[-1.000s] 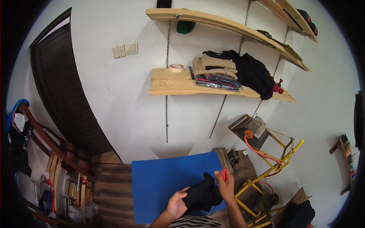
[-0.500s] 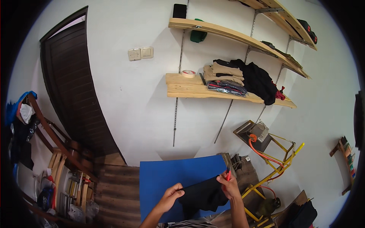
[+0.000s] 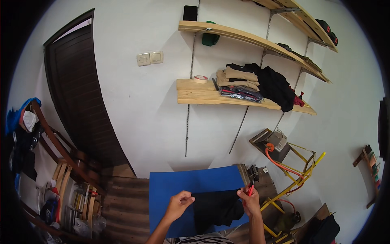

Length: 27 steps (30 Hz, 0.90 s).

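Note:
A piece of black cloth [image 3: 215, 209] hangs stretched between my hands over a blue tabletop [image 3: 174, 183]. My left hand [image 3: 178, 204] is closed in a pinch at the cloth's upper left corner. At the opposite upper corner, my right hand [image 3: 251, 202] grips red-handled scissors [image 3: 250, 190], their thin blades pointing up and away from me. The fingers of that hand also meet the cloth's edge there. The cloth's lower part drops toward my striped clothing [image 3: 203, 239] at the bottom edge.
Beyond the table, a wall shelf [image 3: 195, 96] holds folded clothes [image 3: 237, 77] and a tape roll [image 3: 200, 79]. A yellow metal frame [image 3: 292, 185] with an orange hose stands to the right. Wooden pieces [image 3: 61, 177] lean at the left, near a dark door [image 3: 77, 81].
The cloth has been drawn straighter along its top edge and hangs lower. My left hand has shifted slightly up and left, my right slightly right, and the scissors' blades now point up and outward.

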### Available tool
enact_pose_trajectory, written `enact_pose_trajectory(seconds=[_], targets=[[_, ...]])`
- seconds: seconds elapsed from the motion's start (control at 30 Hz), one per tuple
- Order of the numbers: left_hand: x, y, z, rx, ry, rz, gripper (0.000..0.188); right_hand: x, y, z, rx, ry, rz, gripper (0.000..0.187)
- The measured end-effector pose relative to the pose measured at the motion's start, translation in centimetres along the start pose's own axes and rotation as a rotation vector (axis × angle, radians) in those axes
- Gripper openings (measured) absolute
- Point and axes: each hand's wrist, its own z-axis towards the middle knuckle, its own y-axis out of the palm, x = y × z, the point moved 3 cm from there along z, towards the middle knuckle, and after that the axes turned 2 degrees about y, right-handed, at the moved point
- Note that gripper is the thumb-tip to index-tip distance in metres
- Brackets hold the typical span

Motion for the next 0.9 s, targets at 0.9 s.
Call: enact_pose_trajectory(seconds=[0.9], targets=[[9.8, 12.1, 8.1, 0.2, 0.131, -1.764, 0.024, -4.9, 8.9, -2.5, -0.73, -0.021, -0.277, 0.024]])
